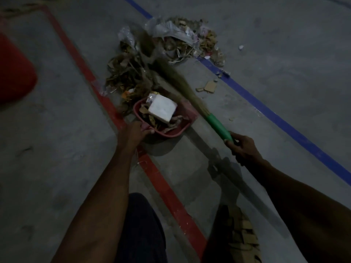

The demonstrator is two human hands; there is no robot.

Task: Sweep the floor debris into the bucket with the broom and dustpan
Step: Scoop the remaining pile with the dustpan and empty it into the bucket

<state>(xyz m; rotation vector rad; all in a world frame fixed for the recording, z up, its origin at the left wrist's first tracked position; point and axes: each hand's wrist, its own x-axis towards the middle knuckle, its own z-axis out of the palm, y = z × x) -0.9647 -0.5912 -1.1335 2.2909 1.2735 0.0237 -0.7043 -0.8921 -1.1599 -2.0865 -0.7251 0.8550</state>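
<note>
At floor level, centre frame: dustpan, red, part-loaded with a white block and dry scraps, mouth facing 11 o'clock toward the debris pile. Left hand, grip clenched on the pan's near rim. Right hand, grip clenched on the broom at its green sleeve. Broom long axis runs 5 o'clock to 11 o'clock; bristle tip blurred, lying in the pile beyond the pan. Judged next stroke: draw toward 5 o'clock, into the mouth. Bucket, probably the red shape, well apart at 9 o'clock.
</note>
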